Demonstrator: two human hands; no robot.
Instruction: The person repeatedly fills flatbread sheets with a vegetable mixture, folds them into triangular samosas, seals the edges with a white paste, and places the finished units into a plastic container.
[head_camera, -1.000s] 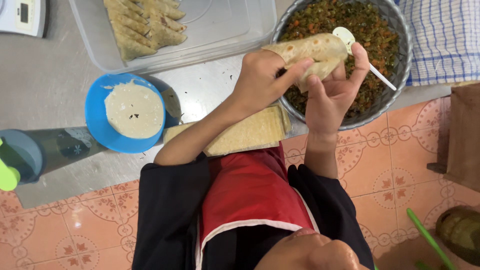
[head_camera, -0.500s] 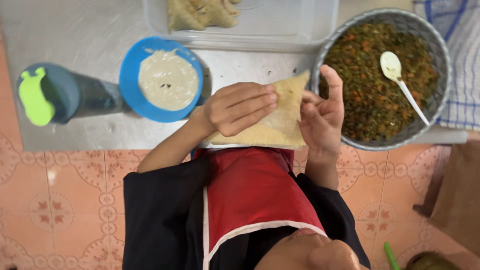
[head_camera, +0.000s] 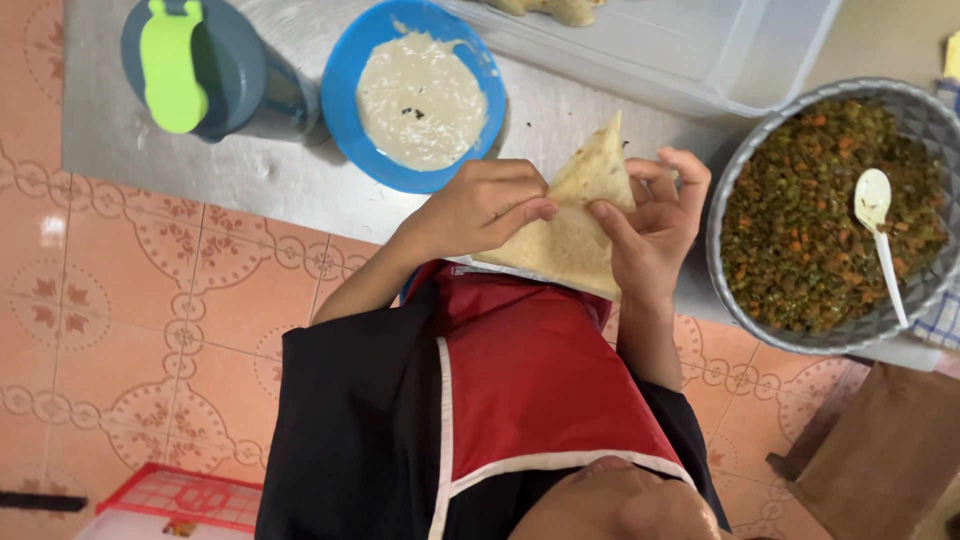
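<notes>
Both hands hold a pale folded pastry sheet (head_camera: 577, 215) shaped into a pointed triangle, just in front of my red apron. My left hand (head_camera: 487, 205) pinches its left edge with fingers curled. My right hand (head_camera: 652, 225) grips the right side, thumb on the sheet. To the right stands a grey bowl (head_camera: 725, 200) full of dark green and orange chopped filling (head_camera: 800, 220), with a white spoon (head_camera: 880, 235) lying in it. Behind my left hand sits a blue bowl (head_camera: 350, 75) of whitish paste (head_camera: 420, 100).
A grey jug with a green lid (head_camera: 190, 65) stands at the far left of the metal counter (head_camera: 230, 170). A clear plastic tray (head_camera: 690, 50) holds folded pastries at the back. Orange patterned floor tiles (head_camera: 150, 300) lie below; a wooden stool (head_camera: 890, 460) is at the lower right.
The hands have come away from above the filling bowl toward my body. The rolled sheet is now folded into a flat upright triangle. The view has shifted, bringing the jug and blue bowl nearer.
</notes>
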